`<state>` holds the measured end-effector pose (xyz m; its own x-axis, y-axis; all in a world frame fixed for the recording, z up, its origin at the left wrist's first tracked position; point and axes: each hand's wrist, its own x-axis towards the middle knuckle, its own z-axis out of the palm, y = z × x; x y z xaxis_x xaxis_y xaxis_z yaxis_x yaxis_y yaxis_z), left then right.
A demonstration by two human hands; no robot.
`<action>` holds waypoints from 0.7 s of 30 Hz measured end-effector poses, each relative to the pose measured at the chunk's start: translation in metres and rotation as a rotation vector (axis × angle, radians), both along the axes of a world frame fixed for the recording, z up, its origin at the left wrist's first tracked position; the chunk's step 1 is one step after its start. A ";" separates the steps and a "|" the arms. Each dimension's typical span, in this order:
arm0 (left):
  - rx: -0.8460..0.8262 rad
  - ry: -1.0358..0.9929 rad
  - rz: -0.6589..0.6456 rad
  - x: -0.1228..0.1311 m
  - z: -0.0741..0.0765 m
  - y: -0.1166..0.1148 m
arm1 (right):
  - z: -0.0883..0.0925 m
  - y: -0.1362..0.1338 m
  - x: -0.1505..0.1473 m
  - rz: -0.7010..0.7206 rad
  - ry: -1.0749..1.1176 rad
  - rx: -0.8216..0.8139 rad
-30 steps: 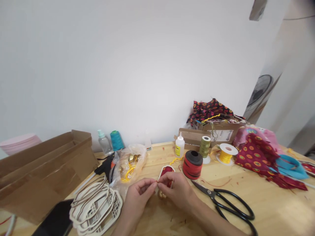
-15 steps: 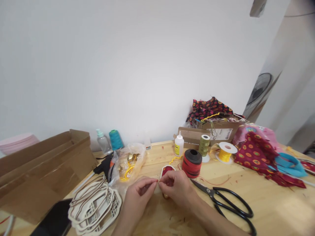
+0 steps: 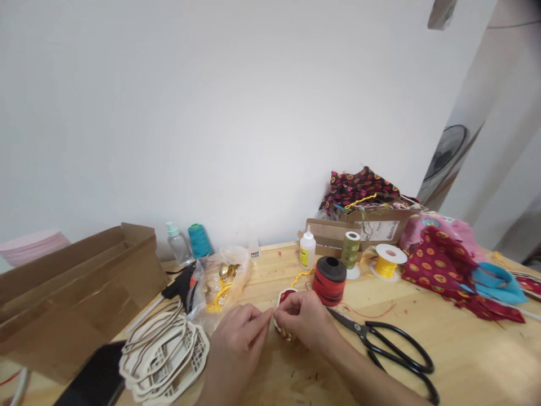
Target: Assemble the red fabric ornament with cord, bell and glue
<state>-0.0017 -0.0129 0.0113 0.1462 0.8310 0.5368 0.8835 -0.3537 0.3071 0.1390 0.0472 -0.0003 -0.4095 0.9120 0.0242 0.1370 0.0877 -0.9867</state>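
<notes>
A pale wooden tabletop point(image 3: 473, 349) carries everything, its far edge running along the wall. The long cardboard box point(image 3: 84, 304) takes up its left side, and a smaller labelled carton point(image 3: 382, 231) stands at the far edge, right of centre. Maroon patterned fabric point(image 3: 439, 265) lies toward the right edge. Black-handled scissors point(image 3: 359, 330) lie near the right forearm, their handles toward the near edge. Left of the hands, a stack of pale cut-out frames point(image 3: 163, 361) lies by the near edge.

The left hand point(image 3: 239, 341) and the right hand point(image 3: 302, 318) meet above the middle of the near half, each with thumb and fingers pinched closed, the fingertips practically touching. Whatever may lie between them is too small to tell.

A red and black spool point(image 3: 329, 287) stands just beyond the right hand. The white-rimmed red piece point(image 3: 286, 294) lies directly beneath that hand's fingers, partly covered, its far end showing past them; whether they touch it I cannot tell. Twisted yellow cord point(image 3: 303, 275) stretches beyond that end toward the spool. Smallest, a gold bit point(image 3: 288, 337) shows below the right fingers.
</notes>
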 end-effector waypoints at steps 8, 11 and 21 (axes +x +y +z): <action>-0.113 -0.164 -0.013 0.005 0.003 -0.001 | 0.012 -0.004 -0.003 -0.046 0.112 -0.045; -0.179 -0.319 -0.005 0.007 0.001 -0.001 | 0.014 -0.006 -0.004 -0.082 0.140 -0.041; 0.068 -0.135 -0.013 0.003 0.002 0.000 | 0.021 -0.011 -0.005 -0.104 0.151 -0.027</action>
<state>0.0010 -0.0130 0.0130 0.0792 0.7908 0.6070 0.8310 -0.3887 0.3980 0.1344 0.0367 0.0204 -0.3062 0.9505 0.0528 -0.0060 0.0535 -0.9986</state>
